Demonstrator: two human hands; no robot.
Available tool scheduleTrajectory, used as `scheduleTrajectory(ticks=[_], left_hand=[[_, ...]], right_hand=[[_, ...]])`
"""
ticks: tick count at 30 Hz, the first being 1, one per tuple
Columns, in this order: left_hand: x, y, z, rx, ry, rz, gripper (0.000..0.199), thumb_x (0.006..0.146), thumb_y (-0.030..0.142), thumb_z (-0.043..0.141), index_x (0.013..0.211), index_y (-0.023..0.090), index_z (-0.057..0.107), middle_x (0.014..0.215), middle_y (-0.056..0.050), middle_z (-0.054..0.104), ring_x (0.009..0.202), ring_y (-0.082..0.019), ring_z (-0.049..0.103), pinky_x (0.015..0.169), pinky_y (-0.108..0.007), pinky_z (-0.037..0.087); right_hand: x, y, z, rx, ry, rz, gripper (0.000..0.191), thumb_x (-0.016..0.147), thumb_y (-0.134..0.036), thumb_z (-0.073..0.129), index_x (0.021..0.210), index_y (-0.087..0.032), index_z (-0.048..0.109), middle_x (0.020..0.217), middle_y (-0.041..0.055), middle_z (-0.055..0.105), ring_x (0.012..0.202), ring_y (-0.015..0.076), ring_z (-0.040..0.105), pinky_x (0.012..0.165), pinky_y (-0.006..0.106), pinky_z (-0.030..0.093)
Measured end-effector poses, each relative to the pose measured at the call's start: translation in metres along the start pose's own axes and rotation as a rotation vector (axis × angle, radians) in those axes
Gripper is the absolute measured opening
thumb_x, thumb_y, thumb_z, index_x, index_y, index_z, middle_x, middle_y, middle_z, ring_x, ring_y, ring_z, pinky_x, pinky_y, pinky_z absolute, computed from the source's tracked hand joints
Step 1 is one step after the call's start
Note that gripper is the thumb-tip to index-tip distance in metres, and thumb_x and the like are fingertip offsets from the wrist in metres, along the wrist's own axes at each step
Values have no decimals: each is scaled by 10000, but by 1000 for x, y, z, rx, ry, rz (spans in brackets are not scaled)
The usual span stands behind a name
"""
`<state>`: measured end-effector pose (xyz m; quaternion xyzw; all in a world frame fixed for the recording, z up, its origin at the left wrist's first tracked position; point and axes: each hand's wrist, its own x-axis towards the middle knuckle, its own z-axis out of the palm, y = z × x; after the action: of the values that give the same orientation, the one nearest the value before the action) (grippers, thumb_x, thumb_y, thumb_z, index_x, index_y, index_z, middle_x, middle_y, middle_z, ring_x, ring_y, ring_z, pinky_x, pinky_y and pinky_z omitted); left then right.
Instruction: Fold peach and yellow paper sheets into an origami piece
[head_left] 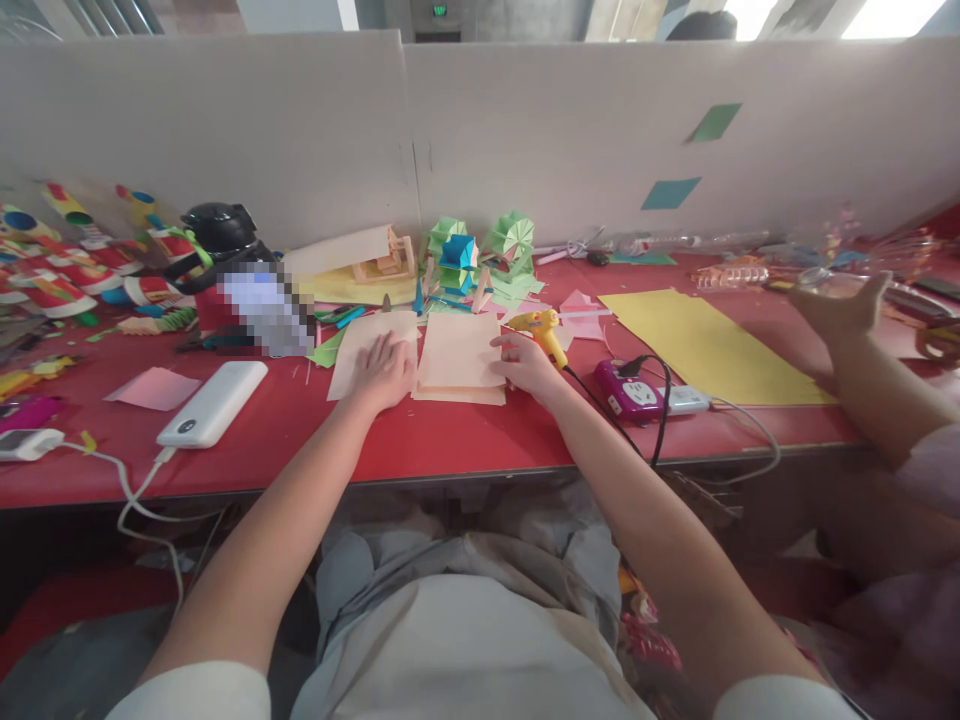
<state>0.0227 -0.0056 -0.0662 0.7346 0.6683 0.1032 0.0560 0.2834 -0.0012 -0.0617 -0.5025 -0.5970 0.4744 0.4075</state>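
Both hands are resting above the red table (450, 440): the left hand (384, 372) is lying palm down, fingers loosely spread, on a cream sheet (351, 345), gripping nothing that shows, while the right hand (527, 366) is bending its fingers over the right edge of a paper stack (457, 350); whether it is pinching any layers cannot be told. The left hand is covering the sheet's near right part, and the right is hiding some of the stack's edge. Pixelation is masking a screen (266, 310), and another person's arm (885, 375) is running out of view at the right. Just right of the sheet, the stack is pointing its sides toward the partition (525, 130); the sheet is slanting, its far end leaning right. Both are looking matte and four-sided, lower layers peeking out along the stack's near edge. Beyond the right hand, a yellow glue gun (546, 330) is aiming its nozzle leftward. Pleated green paper wheels (517, 236) are standing behind.
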Motion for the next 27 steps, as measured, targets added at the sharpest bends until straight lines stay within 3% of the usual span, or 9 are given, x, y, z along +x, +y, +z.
scheduleTrajectory(ticks=[4, 10, 14, 19, 27], left_hand=[[0, -2, 1, -11, 35, 20, 456, 956, 337, 267, 1363, 204, 426, 1614, -129, 237, 1504, -290, 167, 1180, -601, 170], [-1, 0, 0, -9, 70, 7, 433, 935, 298, 316, 1337, 209, 452, 1591, -118, 300, 1489, -284, 222, 1177, -592, 202], [1, -1, 1, -5, 85, 6, 422, 940, 331, 326, 1323, 221, 466, 1588, -120, 308, 1482, -297, 238, 1171, -598, 215], [2, -5, 5, 6, 78, 4, 449, 959, 353, 271, 1346, 212, 450, 1599, -118, 279, 1489, -315, 209, 1173, -610, 190], [2, -7, 4, 2, 62, 10, 478, 952, 352, 268, 1366, 196, 448, 1604, -121, 265, 1494, -312, 194, 1181, -603, 184]], right_hand=[[-2, -3, -1, -10, -1, -7, 356, 678, -151, 652, 1022, -192, 569, 585, -83, 455, 404, 78, 462, 378, 211, 389], [-4, -8, -1, -5, -25, -40, 403, 709, -337, 761, 1049, -187, 605, 622, -66, 483, 431, 74, 492, 428, 221, 440], [-3, -5, 0, 12, -50, -17, 453, 676, -235, 783, 1082, -182, 590, 632, -66, 512, 442, 78, 512, 437, 222, 460], [-1, -2, -1, -7, -65, 8, 380, 695, -126, 708, 1053, -179, 590, 633, -58, 541, 433, 80, 516, 432, 223, 454], [2, 3, -6, -52, -5, -40, 418, 686, -132, 651, 1100, -170, 607, 703, -25, 560, 480, 99, 543, 457, 246, 483]])
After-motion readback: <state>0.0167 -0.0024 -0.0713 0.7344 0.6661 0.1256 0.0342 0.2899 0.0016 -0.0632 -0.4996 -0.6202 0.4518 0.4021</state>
